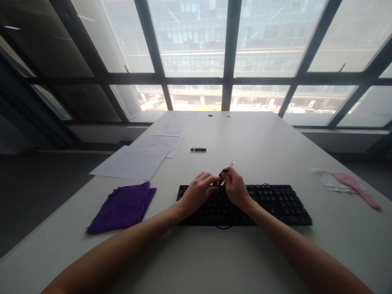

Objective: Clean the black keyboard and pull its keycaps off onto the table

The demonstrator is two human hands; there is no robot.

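By the right hand (pixel 235 188) a likely light keycap puller (pixel 224 172) is handle-pinched; by the left hand (pixel 197 191), apparently a keycap (pixel 215 183).

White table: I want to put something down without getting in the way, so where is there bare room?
Bare: right of the row of black keys, beyond the keyboard; also between the keyboard and the pink item. Crowded: the keyboard's middle, at the left hand and right hand; and the left side, with papers and purple cloth.
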